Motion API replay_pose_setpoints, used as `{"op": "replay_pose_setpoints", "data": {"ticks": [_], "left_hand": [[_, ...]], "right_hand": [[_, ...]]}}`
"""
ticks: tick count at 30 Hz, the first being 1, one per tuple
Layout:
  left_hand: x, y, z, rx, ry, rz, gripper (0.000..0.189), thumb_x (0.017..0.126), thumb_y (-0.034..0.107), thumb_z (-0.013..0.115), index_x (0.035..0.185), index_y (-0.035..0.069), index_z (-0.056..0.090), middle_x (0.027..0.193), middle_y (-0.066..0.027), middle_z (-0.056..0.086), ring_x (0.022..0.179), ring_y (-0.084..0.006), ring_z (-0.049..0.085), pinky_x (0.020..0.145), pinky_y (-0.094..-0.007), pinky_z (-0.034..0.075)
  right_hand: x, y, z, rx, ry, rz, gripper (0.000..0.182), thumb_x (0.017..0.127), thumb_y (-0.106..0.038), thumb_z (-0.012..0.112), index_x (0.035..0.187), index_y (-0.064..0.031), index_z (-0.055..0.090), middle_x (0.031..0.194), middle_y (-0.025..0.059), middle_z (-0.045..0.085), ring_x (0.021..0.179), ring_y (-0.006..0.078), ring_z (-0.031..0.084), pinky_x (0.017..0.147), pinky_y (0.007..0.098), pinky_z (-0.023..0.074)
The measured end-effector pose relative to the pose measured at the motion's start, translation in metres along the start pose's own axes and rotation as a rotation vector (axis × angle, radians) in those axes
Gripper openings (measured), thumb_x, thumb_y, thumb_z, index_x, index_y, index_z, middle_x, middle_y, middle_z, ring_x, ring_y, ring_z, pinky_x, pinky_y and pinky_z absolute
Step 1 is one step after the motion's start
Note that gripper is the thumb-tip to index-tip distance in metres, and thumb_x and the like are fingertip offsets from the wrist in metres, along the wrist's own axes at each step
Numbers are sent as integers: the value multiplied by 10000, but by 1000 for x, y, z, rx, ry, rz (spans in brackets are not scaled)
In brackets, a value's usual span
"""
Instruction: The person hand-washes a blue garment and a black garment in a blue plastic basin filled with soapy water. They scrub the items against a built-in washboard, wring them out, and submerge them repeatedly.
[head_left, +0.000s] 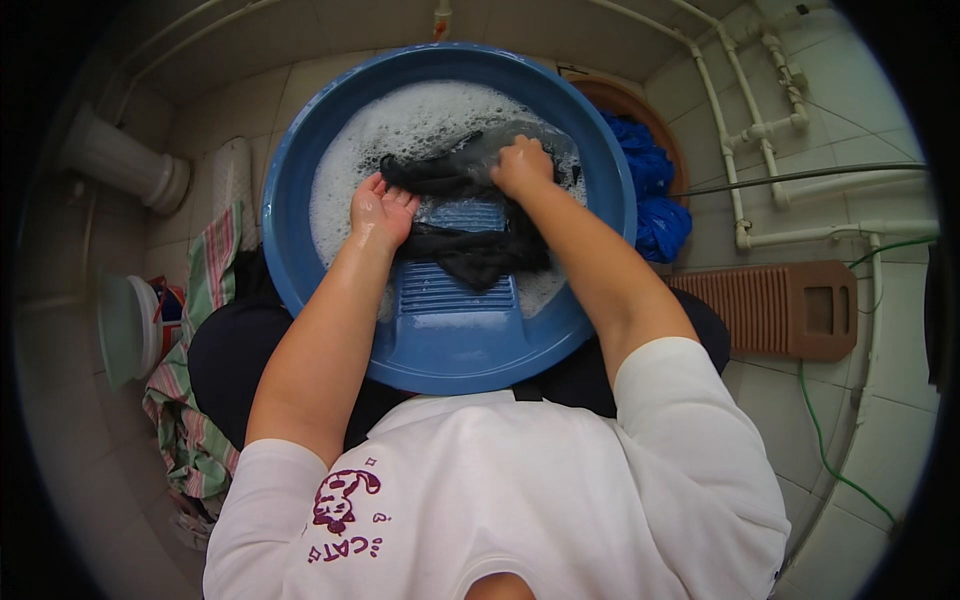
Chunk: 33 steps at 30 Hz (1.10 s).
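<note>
A large round blue plastic basin holds water with white suds. Its near side has a built-in ridged washboard. A wet black cloth garment lies in the water, and part of it is draped across the ridges. My right hand is closed on the garment at the upper right. My left hand is palm up at the garment's left edge, its fingers apart and touching or just beside the cloth; nothing is gripped in it.
Right of the basin stand a brown tub with blue cloth and a brown washboard. Pipes and a green hose run along the right. Striped cloth, a white pedestal and a pale container are at left.
</note>
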<state>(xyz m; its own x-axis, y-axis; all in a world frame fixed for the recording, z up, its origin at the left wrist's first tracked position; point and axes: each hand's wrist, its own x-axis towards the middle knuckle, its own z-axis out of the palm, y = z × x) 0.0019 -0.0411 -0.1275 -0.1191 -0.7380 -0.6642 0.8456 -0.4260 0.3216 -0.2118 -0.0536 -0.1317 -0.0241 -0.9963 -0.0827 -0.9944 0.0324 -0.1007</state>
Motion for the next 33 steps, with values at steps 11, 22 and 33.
{"op": "replay_pose_setpoints", "data": {"ticks": [11, 22, 33], "left_hand": [[21, 9, -26, 195, -208, -352, 330, 900, 378, 488, 887, 61, 580, 772, -98, 614, 682, -222, 581, 660, -342, 492], [-49, -22, 29, 181, -290, -200, 310, 887, 357, 493, 981, 73, 574, 932, -85, 614, 889, -240, 576, 866, -384, 448], [7, 11, -2, 17, 52, 33, 243, 912, 162, 465, 1086, -7, 483, 972, -151, 584, 963, -290, 558, 892, -445, 447]], "right_hand": [[-101, -126, -49, 971, 167, -719, 134, 769, -160, 618, 701, -71, 545, 651, 104, 541, 587, 288, 546, 548, 338, 451], [-40, -46, -21, 727, -70, -174, 518, 808, -556, 506, 728, -53, 601, 782, 170, 616, 785, 357, 587, 673, 433, 447], [5, 27, -47, 854, -520, 260, 445, 731, -385, 588, 1061, -90, 638, 1236, 146, 523, 1164, 277, 463, 962, 367, 348]]}}
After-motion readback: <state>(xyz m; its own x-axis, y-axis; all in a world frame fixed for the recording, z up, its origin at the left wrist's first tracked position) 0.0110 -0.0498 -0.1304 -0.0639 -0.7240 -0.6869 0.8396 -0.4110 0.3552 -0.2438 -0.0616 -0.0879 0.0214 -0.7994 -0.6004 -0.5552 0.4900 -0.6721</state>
